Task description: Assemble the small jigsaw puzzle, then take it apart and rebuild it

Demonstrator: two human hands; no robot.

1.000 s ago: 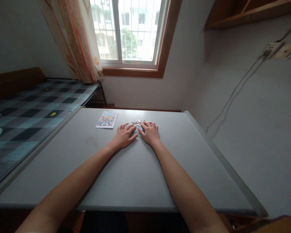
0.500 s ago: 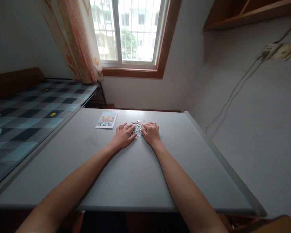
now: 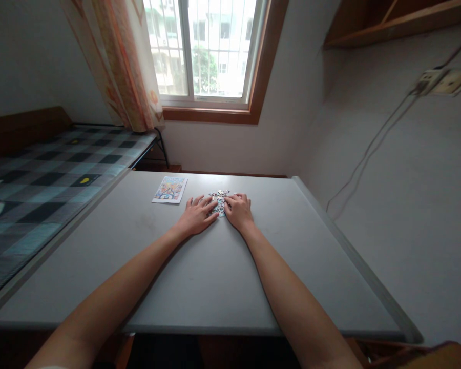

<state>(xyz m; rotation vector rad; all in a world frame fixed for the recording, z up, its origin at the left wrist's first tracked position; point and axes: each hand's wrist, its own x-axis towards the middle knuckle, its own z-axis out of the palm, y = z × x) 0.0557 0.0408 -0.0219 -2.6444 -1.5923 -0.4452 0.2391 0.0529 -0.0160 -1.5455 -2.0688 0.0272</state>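
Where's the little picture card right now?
In the head view, the picture card lies on the table near its far edge, left of the puzzle pieces and the left hand.

Daylight comes from the window, its view partly washed out, and leaves a pale sheen at the far edge of the tabletop; the near edge is duller. Soft shadows lie beside the forearms, wide-angle distortion splays the side edges, and the small puzzle pieces look too soft to tell apart.
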